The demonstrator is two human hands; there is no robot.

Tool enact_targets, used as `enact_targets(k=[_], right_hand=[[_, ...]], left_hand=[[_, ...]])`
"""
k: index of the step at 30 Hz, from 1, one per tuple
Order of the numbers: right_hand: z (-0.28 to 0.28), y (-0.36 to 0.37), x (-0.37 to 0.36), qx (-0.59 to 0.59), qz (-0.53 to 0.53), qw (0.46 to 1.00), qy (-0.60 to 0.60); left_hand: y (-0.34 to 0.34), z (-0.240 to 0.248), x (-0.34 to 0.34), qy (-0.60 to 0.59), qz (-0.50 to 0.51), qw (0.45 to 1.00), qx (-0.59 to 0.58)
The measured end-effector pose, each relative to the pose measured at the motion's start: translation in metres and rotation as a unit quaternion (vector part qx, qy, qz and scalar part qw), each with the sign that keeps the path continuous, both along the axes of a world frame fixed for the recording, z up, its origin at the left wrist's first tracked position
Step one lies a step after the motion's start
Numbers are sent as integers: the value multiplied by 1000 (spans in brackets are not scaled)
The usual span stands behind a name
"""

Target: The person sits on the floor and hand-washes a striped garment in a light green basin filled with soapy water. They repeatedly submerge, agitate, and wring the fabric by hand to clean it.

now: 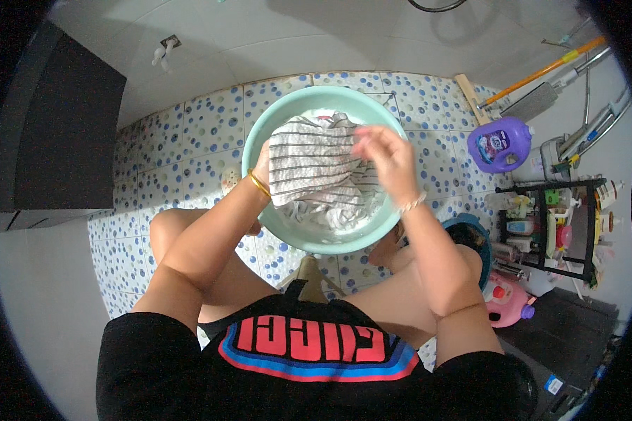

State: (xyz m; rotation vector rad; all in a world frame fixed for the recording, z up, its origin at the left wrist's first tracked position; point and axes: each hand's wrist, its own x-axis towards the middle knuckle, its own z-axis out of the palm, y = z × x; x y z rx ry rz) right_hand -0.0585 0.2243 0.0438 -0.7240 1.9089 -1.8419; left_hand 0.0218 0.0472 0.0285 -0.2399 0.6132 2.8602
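A white cloth with dark stripes (pixel 312 165), wet and bunched at its lower edge, is raised inside a mint-green basin (pixel 258 133). My left hand (pixel 262 167), with a gold bangle on its wrist, grips the cloth at its left edge; its fingers are hidden behind the fabric. At the cloth's upper right, my right hand (pixel 392 160) hovers over the basin's right side, a pale twisted bracelet at its wrist. Its fingers are bent and blurred by motion, and whether they touch the cloth is unclear. Below the cloth, whitish suds (pixel 340 221) and more wet fabric show in the basin.
The basin stands on dotted floor tiles (pixel 182 182) between my legs. To the right are a purple jug (pixel 500 144), a black rack of bottles (pixel 544 228), a dark blue tub (pixel 474 235) and a pink jug (pixel 507 300). Long-handled tools (pixel 541 74) lean nearby; a dark cabinet (pixel 56 126) is at left.
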Motion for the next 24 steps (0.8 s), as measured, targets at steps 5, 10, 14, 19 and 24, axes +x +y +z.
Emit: enact_targets(k=[5,10,14,19,24], right_hand=[[-83,8,-38,190,41,967,164],[-110,6,-30,230,135,960,90],[-114,-11,-18,136,164,977,-5],[-92,-26,-3,32,172,908,-380],[-75,-38,-25,-135,-81,908,-389]], left_hand=[[-15,0,5,46,-29,994,95],[-25,-15,3,-1,24,987,-159],[-36,-52,3,-46,101,994,-1],[-27,-8,9,-77,70,989,102],[-31,-24,4,-170,37,985,-15]])
